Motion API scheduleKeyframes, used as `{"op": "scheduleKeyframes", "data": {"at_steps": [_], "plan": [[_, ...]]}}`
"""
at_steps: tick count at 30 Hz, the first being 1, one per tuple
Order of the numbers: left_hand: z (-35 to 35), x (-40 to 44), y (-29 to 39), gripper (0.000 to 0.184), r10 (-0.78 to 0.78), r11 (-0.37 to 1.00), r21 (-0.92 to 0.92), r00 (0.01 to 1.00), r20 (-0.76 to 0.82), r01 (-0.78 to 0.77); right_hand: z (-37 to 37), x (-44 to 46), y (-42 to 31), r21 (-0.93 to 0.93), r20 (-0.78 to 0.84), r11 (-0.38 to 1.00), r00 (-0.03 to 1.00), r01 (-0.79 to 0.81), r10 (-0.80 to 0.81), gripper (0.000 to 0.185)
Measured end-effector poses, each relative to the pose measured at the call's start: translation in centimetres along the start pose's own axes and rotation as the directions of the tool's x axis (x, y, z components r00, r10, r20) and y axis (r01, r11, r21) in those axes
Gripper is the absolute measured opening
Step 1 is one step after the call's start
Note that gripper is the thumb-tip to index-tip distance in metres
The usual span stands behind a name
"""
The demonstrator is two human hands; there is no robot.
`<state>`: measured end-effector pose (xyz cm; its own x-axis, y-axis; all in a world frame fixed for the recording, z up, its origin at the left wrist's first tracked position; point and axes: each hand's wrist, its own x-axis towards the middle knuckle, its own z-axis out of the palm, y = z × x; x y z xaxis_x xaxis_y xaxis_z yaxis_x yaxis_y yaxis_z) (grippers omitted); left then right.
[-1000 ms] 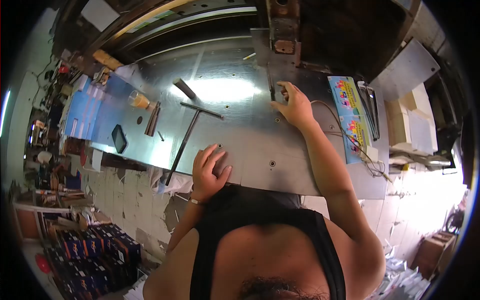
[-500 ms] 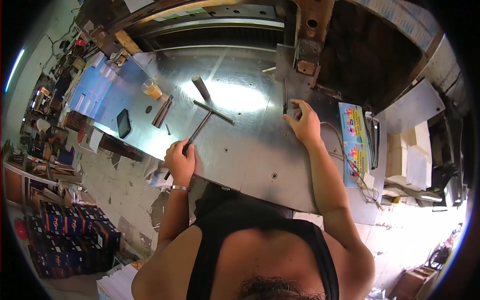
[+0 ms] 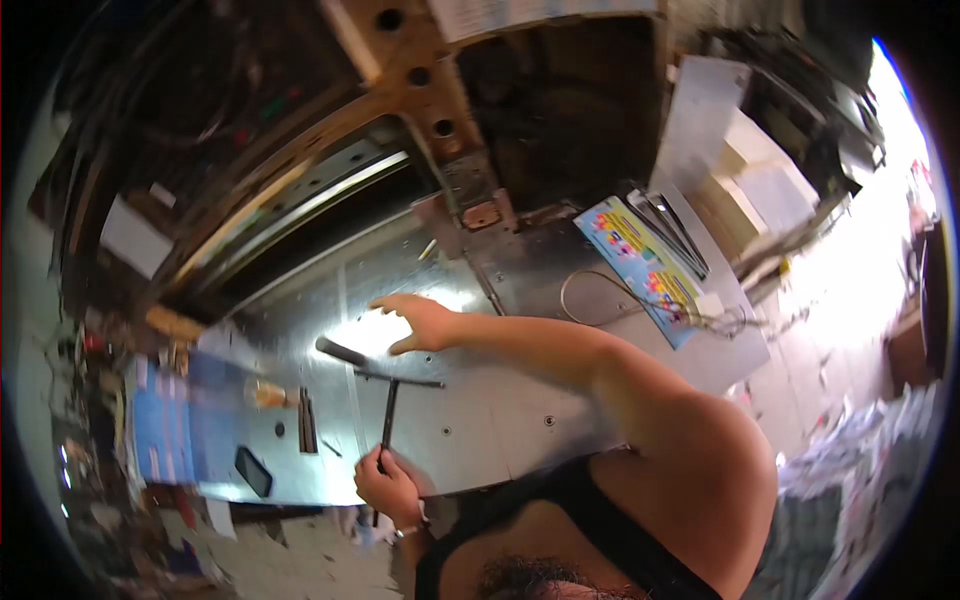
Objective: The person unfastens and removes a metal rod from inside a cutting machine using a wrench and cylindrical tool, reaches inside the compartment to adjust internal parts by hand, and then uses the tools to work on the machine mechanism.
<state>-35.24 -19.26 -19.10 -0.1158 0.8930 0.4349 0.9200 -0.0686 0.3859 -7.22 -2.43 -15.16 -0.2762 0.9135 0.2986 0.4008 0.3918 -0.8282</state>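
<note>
My left hand (image 3: 388, 484) is closed round the shaft of a dark metal T-handled bar (image 3: 390, 412) near the table's front edge. The bar's crosspiece lies on the metal table (image 3: 490, 440). My right hand (image 3: 418, 322) is over the table's bright reflection, fingers apart and holding nothing. Just left of it and below is a short dark cylindrical rod (image 3: 341, 352), which it does not visibly touch.
To the left are a glass of brown drink (image 3: 268, 393), thin metal strips (image 3: 306, 420) and a black phone (image 3: 254, 471). Colourful printed sheets (image 3: 640, 265) and a looped cable (image 3: 590, 322) lie at the right. A heavy machine frame (image 3: 440, 130) rises behind.
My right hand has moved left across the table, towards the cylindrical rod. My left hand has taken hold of the T-handled bar. The head view has turned.
</note>
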Motion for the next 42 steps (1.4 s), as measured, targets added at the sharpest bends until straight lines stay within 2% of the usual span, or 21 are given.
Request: {"op": "scheduleKeyframes", "data": {"at_steps": [1,3,5,7,9,11,14,18,21,22,24,25,26,28,30,32,34,36,37,39,42], "plan": [[0.0,0.0,0.1,0.019,0.005,1.0,-0.007,1.0,-0.001,-0.005,1.8,2.1,1.2,0.018,0.025,0.999,0.999,0.037,-0.037,0.096],[0.2,-0.2,-0.2,0.018,0.026,0.999,-0.039,1.0,-0.004,-0.026,4.4,5.6,1.9,0.125,0.128,0.992,0.992,-0.022,0.006,0.109],[0.6,-0.1,-0.8,0.017,0.036,0.998,-0.053,0.999,0.005,-0.035,6.5,8.5,3.1,0.153,0.215,0.987,0.977,-0.04,0.006,0.113],[0.6,-0.2,-0.7,0.016,0.058,0.996,-0.068,0.998,-0.001,-0.058,7.5,10.0,2.7,0.076,0.333,0.995,0.942,-0.058,0.029,0.109],[0.6,-0.1,-0.8,0.016,0.073,0.994,-0.084,0.997,0.013,-0.072,8.1,10.7,2.5,0.014,0.4,1.0,0.916,-0.024,0.017,0.088],[0.5,-0.1,-0.6,0.016,0.078,0.992,-0.103,0.997,0.025,-0.075,8.7,10.6,2.5,-0.048,0.381,0.998,0.923,-0.039,0.055,0.068],[0.3,-0.1,-0.7,0.017,0.105,0.991,-0.088,0.994,0.043,-0.101,8.2,9.0,2.7,-0.017,0.316,1.0,0.949,0.007,-0.002,0.051],[0.6,-0.1,-1.1,0.018,0.107,0.987,-0.124,0.994,0.036,-0.102,7.6,6.7,3.0,0.057,0.215,0.998,0.976,0.016,-0.028,0.044],[0.3,-0.6,-0.5,0.019,0.025,0.982,-0.187,0.999,0.044,-0.016,6.8,5.8,3.9,0.149,0.231,0.988,0.973,-0.051,0.015,0.041],[0.2,-0.6,-0.6,0.02,0.009,0.984,-0.177,0.999,0.049,-0.001,6.4,5.1,4.0,0.129,0.142,0.99,0.987,0.053,-0.071,0.039],[0.3,-0.9,-1.0,0.02,-0.023,0.987,-0.16,0.998,0.064,0.033,4.6,3.3,3.3,0.25,0.134,0.968,0.99,0.002,-0.037,0.038],[0.3,-1.0,-0.9,0.02,0.012,0.982,-0.188,0.999,0.037,-0.005,3.2,1.9,2.4,0.308,0.134,0.951,0.991,-0.024,-0.018,0.038],[0.3,-1.0,-0.9,0.02,0.045,0.975,-0.216,0.999,0.008,-0.042,1.5,0.2,1.3,0.423,0.19,0.897,0.98,-0.132,0.054,0.037],[-0.5,-0.6,0.0,0.022,0.07,0.965,-0.253,0.998,-0.01,-0.07,-1.4,-3.9,-0.3,0.491,0.08,0.865,0.994,-0.1,0.07,0.038],[-1.8,0.6,1.6,0.024,0.17,0.952,-0.256,0.985,-0.014,-0.168,-3.4,-7.9,-0.5,0.473,-0.05,0.879,0.994,-0.066,0.102,0.04],[-1.9,2.9,2.9,0.027,0.32,0.916,-0.233,0.945,-0.067,-0.327,-5.5,-13.1,-1.7,0.431,-0.222,0.893,0.943,-0.133,0.247,0.04],[-1.8,5.7,4.8,0.025,0.428,0.868,-0.24,0.9,-0.082,-0.434,-7.5,-17.4,-1.9,0.372,-0.298,0.903,0.894,-0.215,0.335,0.037],[-2.2,8.7,8.8,0.025,0.514,0.825,-0.258,0.857,-0.024,-0.502,-8.9,-21.1,-2.0,0.263,-0.388,0.943,0.873,-0.202,0.295,0.036],[-2.4,10.0,11.6,0.025,0.496,0.816,-0.373,0.867,0.057,-0.442,-9.5,-22.4,-2.0,0.202,-0.433,0.958,0.859,-0.202,0.272,0.036],[-1.5,12.5,16.8,0.023,0.614,0.719,-0.423,0.79,0.014,-0.551,-9.7,-23.5,-1.5,0.195,-0.508,0.963,0.821,-0.184,0.26,0.037],[1.0,15.9,24.4,0.019,0.713,0.635,-0.367,0.699,-0.061,-0.68,-10.2,-23.3,-0.7,0.201,-0.548,0.966,0.798,-0.165,0.25,0.037]]}}
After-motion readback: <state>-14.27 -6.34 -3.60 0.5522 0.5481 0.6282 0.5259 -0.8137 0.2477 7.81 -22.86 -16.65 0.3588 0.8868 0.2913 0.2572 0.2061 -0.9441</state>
